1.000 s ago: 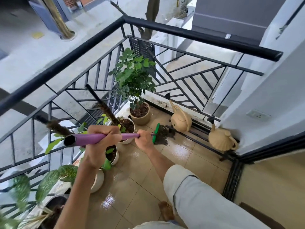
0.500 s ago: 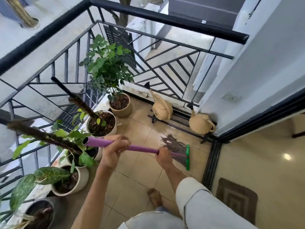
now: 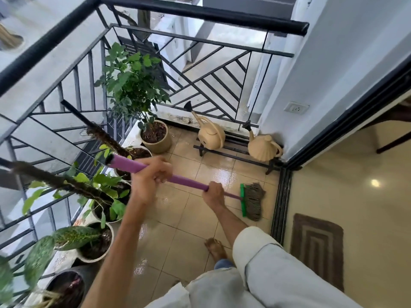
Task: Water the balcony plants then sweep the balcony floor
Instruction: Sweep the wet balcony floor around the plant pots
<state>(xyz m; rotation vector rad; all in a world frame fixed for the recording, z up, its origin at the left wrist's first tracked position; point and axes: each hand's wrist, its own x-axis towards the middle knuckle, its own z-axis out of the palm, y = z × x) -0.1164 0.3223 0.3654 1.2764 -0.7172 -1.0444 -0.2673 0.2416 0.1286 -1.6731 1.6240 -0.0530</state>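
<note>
Gripping the purple handle of a broom, the person holds it slantwise across the balcony, with both sets of fingers curled tight round the shaft. The left hand clasps it high up, near the black-capped end, and the right hand clasps it lower down, close to the head. The green bar of the head stands on the tiled floor, its brown bristles splayed out toward the black door track on the right. The tiles are beige and shine wet in patches. A bare foot rests on them, below the right forearm, beside a rolled pale sleeve.

Behind the broom head, two tan watering cans sit on a low black rack against the railing, well apart from each other. Potted plants line the left edge: a leafy bush in a tan pot, then white pots holding climbers on dark poles and a spotted-leaved plant. A white wall with a socket rises on the right, and a brown striped mat lies indoors past the track.
</note>
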